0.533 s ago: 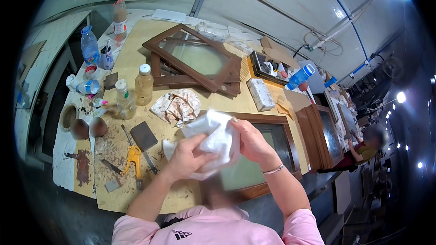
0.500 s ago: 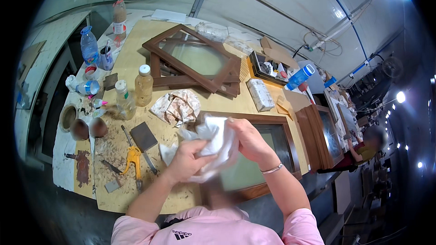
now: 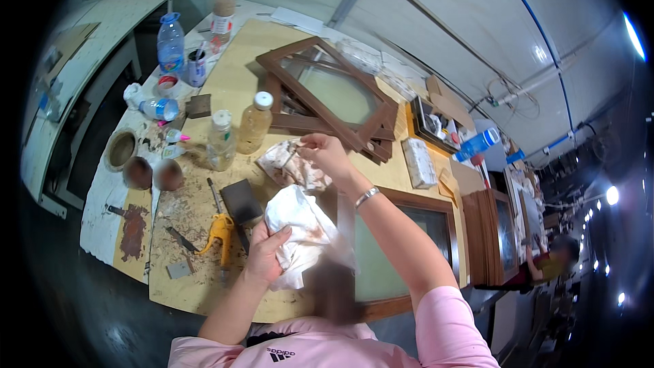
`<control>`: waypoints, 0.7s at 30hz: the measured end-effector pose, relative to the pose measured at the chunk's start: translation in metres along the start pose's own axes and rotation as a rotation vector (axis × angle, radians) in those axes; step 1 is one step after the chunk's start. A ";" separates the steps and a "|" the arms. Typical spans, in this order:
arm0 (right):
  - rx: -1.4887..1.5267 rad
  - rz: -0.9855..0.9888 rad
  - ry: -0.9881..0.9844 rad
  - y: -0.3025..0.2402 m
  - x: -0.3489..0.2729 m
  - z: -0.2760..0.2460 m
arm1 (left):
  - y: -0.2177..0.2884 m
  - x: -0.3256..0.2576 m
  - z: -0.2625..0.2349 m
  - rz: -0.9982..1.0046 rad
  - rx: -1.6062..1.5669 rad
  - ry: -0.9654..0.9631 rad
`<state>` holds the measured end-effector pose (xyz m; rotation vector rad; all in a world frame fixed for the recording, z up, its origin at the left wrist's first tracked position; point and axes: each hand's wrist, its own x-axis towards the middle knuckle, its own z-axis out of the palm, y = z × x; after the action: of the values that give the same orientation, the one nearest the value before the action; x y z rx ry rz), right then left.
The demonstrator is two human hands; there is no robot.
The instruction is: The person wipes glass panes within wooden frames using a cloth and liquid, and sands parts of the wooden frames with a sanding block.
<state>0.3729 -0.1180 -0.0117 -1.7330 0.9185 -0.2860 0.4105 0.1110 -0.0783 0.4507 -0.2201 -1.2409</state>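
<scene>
A white cloth with faint brown smudges hangs bunched in my left hand, its thumb pressed on top. My right hand reaches past it with the fingertips pinched on a brown-stained rag lying on the bench. A brown wooden frame with a glass pane lies flat beneath my right forearm, partly hidden by it. Left of the cloth are a dark square block and a yellow-handled tool.
Lidded bottles stand behind the rag. Stacked brown frames lie at the back, beside a wrapped white block and a tray of small items. More frames are stacked right; a person is farther off.
My hands have moved apart. The right hand has let go of the white cloth and moved up and left onto the stained rag; the left hand keeps the cloth. The view has shifted.
</scene>
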 end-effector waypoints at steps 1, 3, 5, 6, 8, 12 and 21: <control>-0.033 -0.069 0.036 0.003 0.016 0.007 | 0.001 0.001 -0.004 0.017 -0.013 0.022; -0.137 -0.114 0.093 0.008 0.052 0.025 | 0.006 0.002 -0.010 0.032 -0.040 0.064; -0.165 -0.180 0.097 -0.002 0.078 0.049 | 0.015 0.002 -0.017 0.046 -0.069 0.111; -0.139 -0.220 0.070 -0.011 0.088 0.064 | 0.019 0.002 -0.023 0.054 -0.073 0.132; -0.053 -0.277 0.018 -0.005 0.113 0.074 | 0.016 0.006 -0.027 0.031 -0.085 0.151; 0.140 -0.150 0.086 -0.007 0.133 0.093 | 0.029 0.013 -0.028 0.035 -0.166 0.188; -0.651 -0.807 0.110 -0.026 0.070 0.087 | 0.051 0.060 -0.053 0.105 -0.050 0.338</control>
<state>0.4838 -0.1026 -0.0380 -2.6766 0.3403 -0.6601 0.4951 0.0780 -0.1075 0.5902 0.0744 -1.0465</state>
